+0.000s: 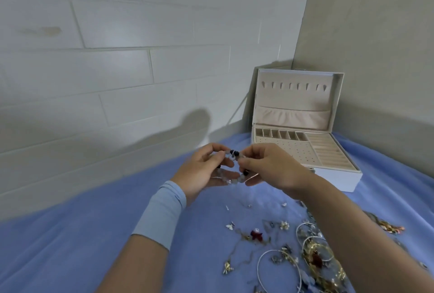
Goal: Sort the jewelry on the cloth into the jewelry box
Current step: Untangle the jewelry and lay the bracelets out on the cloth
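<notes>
Your two hands are raised together at the middle of the view, above a blue cloth (94, 245) that covers the surface in front of you. Between them hangs one beaded bracelet (233, 153), a loop of pale, glassy beads with at least three dark beads among them. Your left hand (204, 170) pinches the top of the loop with thumb and forefinger, and the other fingers curl beneath it. Your right hand (274, 168) pinches the same stretch just beside it, so the fingertips of both hands nearly meet. One pale blue wristband (162, 215) wraps your left forearm.

At 2 o'clock from your hands stands one white jewelry box (347, 179), open, on the cloth in the corner where two walls meet. Its lid stands upright and shows a row of seven small hook slots above one gathered pocket. The tray below has a row of six small compartments along the back, one panel dotted with holes on the left and ridged ring rolls on the right. No piece of jewelry can be made out in the box.

At 5 o'clock from your hands, the loose jewelry (314, 257) lies heaped on the cloth, partly hidden by your right forearm. It includes at least three thin silver hoops (274, 250), gold chains and one dark red flower piece (256, 234). A few small charms lie scattered at its left edge. The heap is too tangled for a full count.
</notes>
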